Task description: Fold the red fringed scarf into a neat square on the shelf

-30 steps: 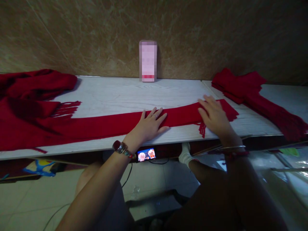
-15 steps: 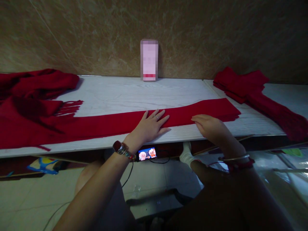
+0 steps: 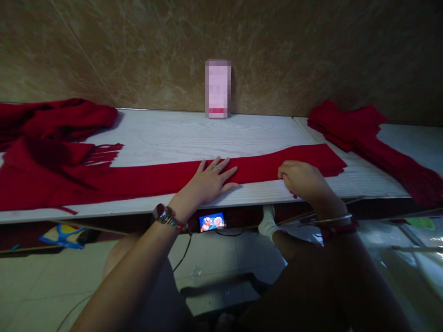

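A long red scarf [image 3: 148,180] lies stretched in a folded band along the white shelf [image 3: 207,138], with its layers stacked at the right end. My left hand [image 3: 212,180] rests flat on the middle of the band, fingers spread. Further right, my right hand [image 3: 301,180] is closed, its fingers curled at the scarf's near edge. A small red bit hangs below those fingers; whether it belongs to the scarf I cannot tell. On the left the scarf runs into a loose, bunched part with a fringe [image 3: 105,154].
A pink phone [image 3: 218,90] leans upright on the marbled wall. More red cloth [image 3: 79,117] is heaped at the back left, and folded red scarves [image 3: 346,124] lie at the right. Below the shelf edge sits a lit screen [image 3: 212,222] with a cable.
My right hand has curled its fingers closed at the scarf's edge, where they were stretched out before. My left hand has slid slightly left on the scarf.
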`<state>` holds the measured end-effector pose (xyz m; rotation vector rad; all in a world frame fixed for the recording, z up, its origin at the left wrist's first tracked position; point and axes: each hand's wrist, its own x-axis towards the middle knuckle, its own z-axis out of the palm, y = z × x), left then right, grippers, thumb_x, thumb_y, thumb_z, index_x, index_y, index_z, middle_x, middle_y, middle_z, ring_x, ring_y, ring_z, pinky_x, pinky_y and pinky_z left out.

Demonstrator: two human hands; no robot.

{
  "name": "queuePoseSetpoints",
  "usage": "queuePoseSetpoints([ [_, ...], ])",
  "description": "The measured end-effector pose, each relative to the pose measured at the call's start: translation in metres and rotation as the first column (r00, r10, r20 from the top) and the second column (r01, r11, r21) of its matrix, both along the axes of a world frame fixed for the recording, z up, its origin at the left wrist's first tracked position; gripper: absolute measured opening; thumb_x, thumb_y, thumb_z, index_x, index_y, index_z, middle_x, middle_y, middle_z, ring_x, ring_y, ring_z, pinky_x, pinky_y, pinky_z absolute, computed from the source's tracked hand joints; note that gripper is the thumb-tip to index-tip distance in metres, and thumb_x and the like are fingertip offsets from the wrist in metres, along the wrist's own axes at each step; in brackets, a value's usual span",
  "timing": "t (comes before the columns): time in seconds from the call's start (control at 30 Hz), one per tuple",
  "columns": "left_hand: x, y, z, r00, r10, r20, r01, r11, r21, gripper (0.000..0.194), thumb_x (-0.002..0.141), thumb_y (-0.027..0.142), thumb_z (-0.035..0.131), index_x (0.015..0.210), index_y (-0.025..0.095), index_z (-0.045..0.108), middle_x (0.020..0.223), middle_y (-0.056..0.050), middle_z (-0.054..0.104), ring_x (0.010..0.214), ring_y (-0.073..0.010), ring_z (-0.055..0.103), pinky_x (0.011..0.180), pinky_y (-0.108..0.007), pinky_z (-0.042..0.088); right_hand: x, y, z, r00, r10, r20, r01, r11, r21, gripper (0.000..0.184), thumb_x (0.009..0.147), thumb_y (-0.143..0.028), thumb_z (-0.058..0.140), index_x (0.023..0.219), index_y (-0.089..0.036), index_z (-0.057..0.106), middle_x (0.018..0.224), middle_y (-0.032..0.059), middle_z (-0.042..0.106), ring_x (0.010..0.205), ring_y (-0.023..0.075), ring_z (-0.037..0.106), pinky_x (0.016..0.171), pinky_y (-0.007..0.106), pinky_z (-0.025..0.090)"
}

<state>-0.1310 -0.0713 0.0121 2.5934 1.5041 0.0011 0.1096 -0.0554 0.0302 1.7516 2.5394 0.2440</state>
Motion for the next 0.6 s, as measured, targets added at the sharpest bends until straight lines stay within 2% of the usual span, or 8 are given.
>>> queuePoseSetpoints([
  [0.13,-0.011,-0.004,0.001,0.999,0.036,-0.007,-0.036,0.999,-0.021,0.057,0.094,0.055,0.023,0.144,0.028,0.028,0.154,-0.007,0.019,0.14,-0.0307,0.014,0.109,-0.056,0.017,-0.018,0.001,0.0,0.974,0.053,-0.221,-0.013,0.984,0.177,0.037,0.081,-0.009,0.034,0.09,-0.018,0.069,0.096,0.01,0.068,0.094,0.0239,0.061,0.084,0.038,0.048],
  [0.23,-0.02,-0.007,0.002,0.997,0.07,-0.02,-0.07,0.997,-0.026,0.057,0.094,0.055,0.024,0.144,0.028,0.028,0.154,-0.006,0.018,0.14,-0.0305,0.014,0.11,-0.055,0.017,-0.039,0.002,-0.008,0.934,0.158,-0.319,-0.087,0.97,0.225,0.04,0.087,-0.016,0.033,0.113,-0.015,0.063,0.117,0.012,0.063,0.112,0.025,0.054,0.099,0.043,0.041],
  [0.37,-0.031,-0.009,0.002,0.992,0.124,-0.031,-0.125,0.992,-0.008,0.057,0.094,0.053,0.024,0.144,0.026,0.028,0.154,-0.008,0.018,0.14,-0.0324,0.016,0.108,-0.057,0.02,-0.063,0.004,-0.024,0.931,0.23,-0.283,-0.198,0.971,0.138,0.046,0.091,-0.031,0.036,0.134,-0.017,0.047,0.142,0.012,0.045,0.132,0.0277,0.037,0.108,0.052,0.028],
  [0.5,-0.039,-0.009,0.001,0.986,0.165,-0.03,-0.165,0.986,0.001,0.057,0.094,0.053,0.024,0.144,0.025,0.028,0.153,-0.009,0.021,0.139,-0.0329,0.017,0.107,-0.059,0.021,-0.073,0.007,-0.032,0.942,0.221,-0.251,-0.235,0.972,-0.026,0.048,0.093,-0.034,0.033,0.138,-0.018,0.042,0.146,0.0118,0.039,0.135,0.0275,0.032,0.107,0.054,0.029],
  [0.6,-0.041,-0.01,0.003,0.982,0.186,-0.044,-0.187,0.982,-0.025,0.057,0.094,0.052,0.025,0.145,0.025,0.027,0.154,-0.009,0.018,0.14,-0.033,0.016,0.108,-0.058,0.02,-0.075,0.008,-0.029,0.952,0.194,-0.238,-0.217,0.973,-0.075,0.048,0.093,-0.032,0.034,0.137,-0.015,0.043,0.147,0.0136,0.037,0.136,0.0272,0.031,0.108,0.05,0.029],
])
